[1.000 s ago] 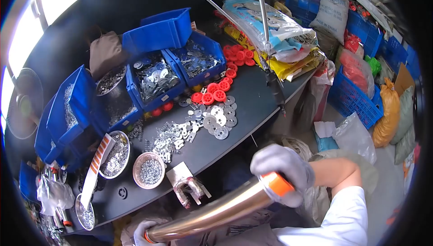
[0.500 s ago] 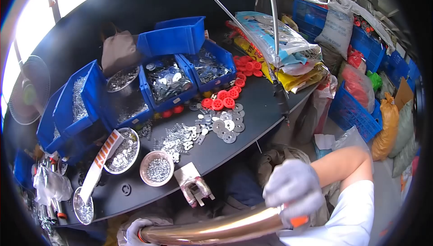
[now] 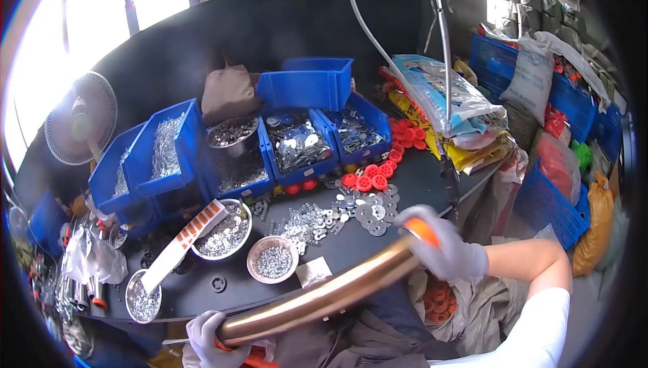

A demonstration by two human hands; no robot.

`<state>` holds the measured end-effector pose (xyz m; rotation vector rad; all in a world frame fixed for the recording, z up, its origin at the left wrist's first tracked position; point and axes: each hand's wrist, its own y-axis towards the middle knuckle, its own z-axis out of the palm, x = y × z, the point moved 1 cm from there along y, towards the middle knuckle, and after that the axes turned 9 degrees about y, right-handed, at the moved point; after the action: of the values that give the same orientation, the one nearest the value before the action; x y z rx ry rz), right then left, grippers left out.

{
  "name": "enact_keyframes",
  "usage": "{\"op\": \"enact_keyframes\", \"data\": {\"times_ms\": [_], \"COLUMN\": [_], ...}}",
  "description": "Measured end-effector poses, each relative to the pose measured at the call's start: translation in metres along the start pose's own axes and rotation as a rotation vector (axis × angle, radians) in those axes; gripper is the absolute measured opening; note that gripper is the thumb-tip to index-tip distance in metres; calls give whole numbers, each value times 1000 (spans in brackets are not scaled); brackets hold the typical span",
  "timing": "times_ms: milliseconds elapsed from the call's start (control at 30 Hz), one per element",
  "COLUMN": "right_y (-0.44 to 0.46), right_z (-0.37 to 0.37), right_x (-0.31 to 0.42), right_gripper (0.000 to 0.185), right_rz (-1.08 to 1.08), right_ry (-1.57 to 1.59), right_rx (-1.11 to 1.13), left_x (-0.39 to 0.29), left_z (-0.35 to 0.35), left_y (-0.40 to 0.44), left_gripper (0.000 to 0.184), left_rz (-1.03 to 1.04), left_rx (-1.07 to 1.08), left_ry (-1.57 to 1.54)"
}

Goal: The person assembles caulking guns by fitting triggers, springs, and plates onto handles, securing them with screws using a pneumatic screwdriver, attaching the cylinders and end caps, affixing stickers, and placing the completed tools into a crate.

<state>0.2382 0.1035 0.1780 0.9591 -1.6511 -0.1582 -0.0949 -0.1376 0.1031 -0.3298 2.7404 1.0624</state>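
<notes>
A long, shiny copper-coloured tube (image 3: 324, 294) slants across my lap along the table's front edge, its right end higher. My left hand (image 3: 208, 339), in a grey glove, is closed around its lower left end, by an orange ring (image 3: 221, 345). An orange handle-like piece (image 3: 260, 358) shows just below that end. At the upper right end, my gloved right hand (image 3: 449, 253) is closed on the tube, slightly blurred, with an orange end piece (image 3: 422, 231) at its fingers. The tube passes in front of a small light plate (image 3: 314, 272) on the table edge.
Blue bins (image 3: 304, 90) of metal parts line the black table (image 3: 256, 294). Nearer are a bowl of small parts (image 3: 273, 262), loose washers (image 3: 376, 211) and red wheels (image 3: 364, 183). A hanging hose (image 3: 445, 64) stands right; a bag of orange rings (image 3: 440, 300) lies below.
The tube's right end has risen with my right hand, toward the table edge. Its orange end piece now faces up. The camera view has shifted, and the bag of orange rings has come into sight.
</notes>
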Motion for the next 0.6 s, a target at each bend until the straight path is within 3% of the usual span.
{"op": "enact_keyframes", "data": {"times_ms": [67, 100, 133, 167, 200, 267, 333, 400, 467, 533, 600], "right_y": [6, -3, -10, -4, -2, -9, -9, -8, -24, -10, 10], "right_z": [-6, -10, -7, -16, -25, -42, -33, -8, -5, -16, -7], "right_x": [-21, -11, 2, 24, 37, 14, 4, -76, -124, -110, -66], "right_gripper": [27, 34, 39, 40, 42, 49, 42, 43, 46, 44, 45], "right_rz": [738, 672, 277, -20, -312, -868, -217, 160, 183, 382, 700], "right_ry": [-19, -117, -122, -203, -255, -61, -444, -161, -49, 129, 729], "right_rx": [292, 360, 255, 305, 349, 555, 446, 48, -13, 98, -81], "left_x": [-4, 0, 4, 21, 22, 25, 9, -17, -13, -3, -7], "left_z": [-7, -15, -17, -12, -14, -15, 0, -13, -1, 10, 5], "left_y": [2, 3, 3, -4, -5, -1, -4, 11, 3, -13, -10], "left_gripper": [65, 62, 60, 75, 69, 74, 69, 66, 69, 74, 71], "left_rz": [84, 103, 100, 190, 111, 75, 14, 38, -1, 10, -52], "left_rx": [-57, -2, 33, 87, 167, 439, 231, 134, 210, 96, 7], "left_ry": [115, 95, 74, 38, -60, -304, -181, 81, 104, 111, 10]}}
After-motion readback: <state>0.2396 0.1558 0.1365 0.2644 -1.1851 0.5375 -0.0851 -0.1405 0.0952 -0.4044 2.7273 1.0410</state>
